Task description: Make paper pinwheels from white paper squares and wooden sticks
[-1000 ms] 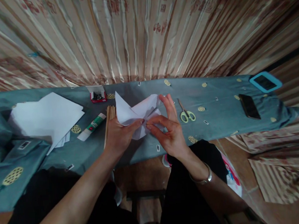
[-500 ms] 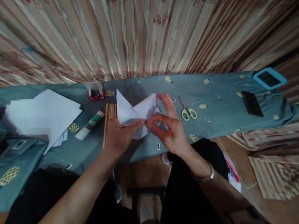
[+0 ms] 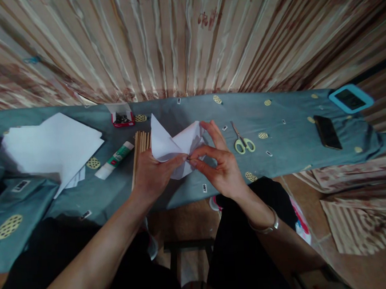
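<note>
A folded white paper pinwheel (image 3: 162, 140) is held up over the front part of the table, its pointed blades curling inward. My left hand (image 3: 151, 172) grips it from the left, with the thumb pressed at its centre. There my right hand (image 3: 218, 165) pinches a small, dark metal pin (image 3: 188, 157) between thumb and forefinger; its exact shape is too small to tell. The other right fingers are raised by the right-hand blade. Several thin wooden sticks (image 3: 140, 146) lie just behind my left hand, which partly covers them.
Left of my hands are a glue stick (image 3: 115, 159), a stack of white paper (image 3: 53, 146) and an open red box (image 3: 123, 119) of small metal pieces. Green-handled scissors (image 3: 243, 143) lie to the right. Farther right are a phone (image 3: 327, 132) and a blue-framed device (image 3: 351, 98).
The view has shifted slightly. Both hands keep the same hold at the pinwheel's centre, with barely any finger movement.
</note>
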Motion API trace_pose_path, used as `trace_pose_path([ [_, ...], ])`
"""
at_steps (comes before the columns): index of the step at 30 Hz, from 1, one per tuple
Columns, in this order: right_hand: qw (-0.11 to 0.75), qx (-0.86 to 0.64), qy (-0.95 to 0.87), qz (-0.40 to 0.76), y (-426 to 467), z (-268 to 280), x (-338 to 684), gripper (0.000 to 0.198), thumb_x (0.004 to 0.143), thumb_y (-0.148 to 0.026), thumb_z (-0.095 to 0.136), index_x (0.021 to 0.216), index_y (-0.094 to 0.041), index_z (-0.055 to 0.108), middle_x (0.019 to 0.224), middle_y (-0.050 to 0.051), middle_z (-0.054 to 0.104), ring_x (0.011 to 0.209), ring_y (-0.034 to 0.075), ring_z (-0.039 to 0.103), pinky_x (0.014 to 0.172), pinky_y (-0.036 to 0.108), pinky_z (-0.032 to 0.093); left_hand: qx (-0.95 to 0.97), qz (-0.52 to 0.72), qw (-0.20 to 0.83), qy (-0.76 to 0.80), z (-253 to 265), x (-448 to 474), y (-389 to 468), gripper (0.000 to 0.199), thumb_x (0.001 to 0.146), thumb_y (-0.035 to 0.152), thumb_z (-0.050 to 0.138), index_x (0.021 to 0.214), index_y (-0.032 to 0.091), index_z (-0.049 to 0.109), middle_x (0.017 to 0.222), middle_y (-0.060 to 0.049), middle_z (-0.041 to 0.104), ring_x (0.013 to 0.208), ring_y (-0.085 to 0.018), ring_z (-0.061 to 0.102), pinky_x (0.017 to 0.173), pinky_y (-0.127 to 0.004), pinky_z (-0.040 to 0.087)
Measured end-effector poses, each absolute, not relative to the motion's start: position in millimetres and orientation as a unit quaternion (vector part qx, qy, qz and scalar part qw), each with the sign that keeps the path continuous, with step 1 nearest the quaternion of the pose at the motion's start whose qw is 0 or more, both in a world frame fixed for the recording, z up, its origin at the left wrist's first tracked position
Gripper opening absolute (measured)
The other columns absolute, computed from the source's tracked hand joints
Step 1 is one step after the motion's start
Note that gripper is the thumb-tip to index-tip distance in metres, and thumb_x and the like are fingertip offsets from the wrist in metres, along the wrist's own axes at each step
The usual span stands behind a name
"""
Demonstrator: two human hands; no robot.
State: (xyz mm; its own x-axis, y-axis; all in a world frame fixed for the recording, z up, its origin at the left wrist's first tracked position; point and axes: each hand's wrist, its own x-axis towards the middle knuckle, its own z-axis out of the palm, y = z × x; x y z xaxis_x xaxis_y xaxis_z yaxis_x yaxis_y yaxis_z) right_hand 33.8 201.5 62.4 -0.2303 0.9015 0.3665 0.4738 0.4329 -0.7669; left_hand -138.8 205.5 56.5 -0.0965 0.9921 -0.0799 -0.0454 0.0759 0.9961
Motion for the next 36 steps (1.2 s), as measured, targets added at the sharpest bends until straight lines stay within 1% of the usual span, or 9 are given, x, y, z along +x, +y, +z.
trace_pose_path([
  [3,0.411,-0.461,-0.739,0.27,202.3,62.7,34.7,0.005,0.084,-0.022,0.067,0.082,-0.025,0.07,0.154,-0.005,0.041,0.151,0.027,0.017,0.121,0.055,0.023,0.446,0.512,0.507,0.531,57.1,-138.5,206.1,0.02,0.06,0.028,0.082,0.074,0.017,0.074,0.072,-0.003,0.074,0.064,-0.019,0.067,0.061,-0.028,0.054],
  [8,0.404,-0.46,-0.738,0.286,203.1,64.0,36.1,0.007,0.084,-0.021,0.066,0.082,-0.026,0.07,0.152,-0.006,0.043,0.151,0.027,0.019,0.122,0.057,0.02,0.439,0.516,0.505,0.535,57.7,-137.6,207.5,0.019,0.056,0.027,0.082,0.07,0.019,0.072,0.07,-0.002,0.073,0.066,-0.02,0.069,0.063,-0.029,0.056],
  [12,0.406,-0.461,-0.728,0.306,203.9,62.4,36.2,0.006,0.083,-0.022,0.067,0.081,-0.026,0.07,0.152,-0.006,0.043,0.151,0.026,0.019,0.122,0.056,0.02,0.435,0.514,0.508,0.537,57.5,-137.5,207.7,0.02,0.055,0.025,0.082,0.071,0.019,0.072,0.068,-0.001,0.072,0.066,-0.02,0.068,0.061,-0.029,0.056],
  [19,0.417,-0.468,-0.698,0.346,206.1,57.5,35.6,0.001,0.081,-0.023,0.069,0.08,-0.024,0.069,0.153,-0.002,0.043,0.15,0.027,0.022,0.122,0.055,0.017,0.439,0.504,0.519,0.533,58.1,-139.3,206.1,0.019,0.057,0.026,0.082,0.073,0.02,0.073,0.071,-0.002,0.073,0.065,-0.02,0.067,0.061,-0.029,0.055],
  [25,0.423,-0.473,-0.7,0.329,206.9,55.6,34.7,0.003,0.081,-0.022,0.068,0.079,-0.025,0.068,0.152,-0.002,0.044,0.15,0.026,0.024,0.122,0.055,0.016,0.447,0.487,0.533,0.528,58.6,-140.1,205.5,0.024,0.057,0.028,0.084,0.077,0.019,0.074,0.076,-0.002,0.075,0.07,-0.021,0.069,0.065,-0.029,0.056],
  [31,0.426,-0.476,-0.703,0.311,205.1,55.1,33.0,0.004,0.082,-0.022,0.068,0.08,-0.025,0.069,0.15,-0.001,0.046,0.15,0.027,0.024,0.122,0.055,0.016,0.452,0.499,0.525,0.52,59.2,-139.6,205.1,0.022,0.06,0.026,0.083,0.079,0.019,0.075,0.076,0.0,0.075,0.068,-0.016,0.068,0.065,-0.027,0.055],
  [36,0.443,-0.494,-0.681,0.31,203.5,56.8,30.8,0.004,0.079,-0.022,0.071,0.079,-0.025,0.068,0.15,-0.002,0.047,0.149,0.027,0.024,0.122,0.056,0.017,0.44,0.501,0.531,0.524,59.9,-139.0,206.3,0.026,0.058,0.027,0.083,0.08,0.018,0.074,0.079,-0.001,0.076,0.07,-0.018,0.069,0.07,-0.03,0.057],
])
